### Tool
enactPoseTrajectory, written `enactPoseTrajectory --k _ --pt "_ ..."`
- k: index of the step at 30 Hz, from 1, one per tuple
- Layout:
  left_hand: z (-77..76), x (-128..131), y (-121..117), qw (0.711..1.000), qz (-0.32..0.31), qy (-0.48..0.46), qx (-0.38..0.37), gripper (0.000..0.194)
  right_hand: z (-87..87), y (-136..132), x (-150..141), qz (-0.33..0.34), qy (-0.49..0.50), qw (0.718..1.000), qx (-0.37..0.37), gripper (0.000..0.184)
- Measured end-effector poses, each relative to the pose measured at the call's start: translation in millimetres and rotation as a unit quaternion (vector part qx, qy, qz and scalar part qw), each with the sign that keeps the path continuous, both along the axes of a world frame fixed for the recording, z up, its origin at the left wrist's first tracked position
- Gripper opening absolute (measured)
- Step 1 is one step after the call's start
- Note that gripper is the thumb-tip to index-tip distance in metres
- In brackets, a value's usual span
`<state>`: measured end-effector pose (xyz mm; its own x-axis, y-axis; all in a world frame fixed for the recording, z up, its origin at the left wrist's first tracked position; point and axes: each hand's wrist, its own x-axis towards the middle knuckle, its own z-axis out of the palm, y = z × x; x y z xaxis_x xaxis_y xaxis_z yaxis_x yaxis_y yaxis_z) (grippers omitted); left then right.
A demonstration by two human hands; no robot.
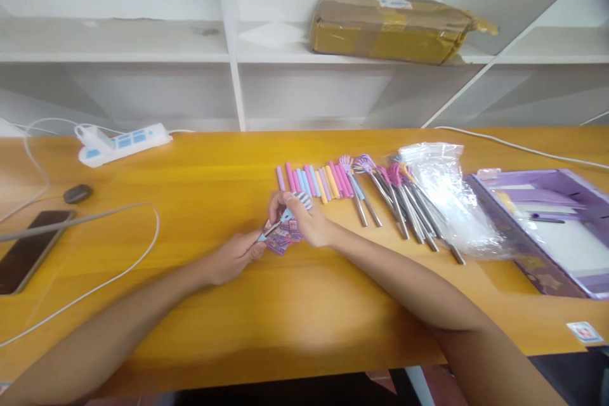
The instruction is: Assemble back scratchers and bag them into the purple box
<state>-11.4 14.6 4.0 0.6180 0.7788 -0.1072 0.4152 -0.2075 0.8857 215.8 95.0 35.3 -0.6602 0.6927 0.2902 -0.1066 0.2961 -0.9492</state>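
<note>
A small back scratcher [273, 228] with a light blue, hand-shaped head and a metal shaft is held slantwise between my hands. My left hand [240, 256] is closed on its lower, light blue end. My right hand [311, 223] closes round the upper part near the head, partly hiding it. Beneath them lie small purple printed cards [278, 247]. Just beyond is a row of pink, blue, purple and orange tubes [328, 181]. To their right, several back scratchers [403, 203] with coloured heads and metal shafts lie side by side.
Clear plastic bags [445, 203] and an open purple box [516, 254] are on the right of the table. At left are a power strip [126, 144], a phone [31, 250], a dark small case [77, 193] and cables. A taped parcel [387, 28] sits on the shelf.
</note>
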Motion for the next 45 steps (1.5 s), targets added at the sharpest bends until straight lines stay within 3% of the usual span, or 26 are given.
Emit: enactPoseTrajectory --k 13,17,27,31,34,37,41,45 --pt "1.9 0 0 1.000 0.011 0.017 -0.002 0.049 6.1 3 6 -0.004 -0.025 0.995 0.097 0.063" --pt "3.9 0 -1 0.999 0.004 0.032 0.019 0.053 8.6 4 11 0.031 -0.056 0.988 0.142 0.064" --pt "5.0 1 -2 0.998 0.002 0.047 0.030 0.058 17.2 11 16 0.027 -0.094 0.962 0.255 0.062" --pt "2.3 -1 -1 0.997 -0.003 0.067 0.029 0.059 20.8 16 20 0.010 -0.118 0.937 0.329 0.060" --pt "2.5 -1 -1 0.997 -0.006 0.066 0.027 0.057 28.1 20 26 -0.005 -0.133 0.914 0.384 0.061" --pt "3.9 -1 0 0.999 -0.011 0.047 0.019 0.054 39.7 26 35 -0.004 -0.134 0.908 0.398 0.064" --pt "4.2 0 0 0.999 -0.015 0.029 0.009 0.053 62.1 37 61 0.000 -0.125 0.927 0.354 0.071" --pt "4.6 1 1 0.999 -0.009 0.032 0.008 0.058 86.9 48 95 -0.056 -0.090 0.946 0.306 0.074"
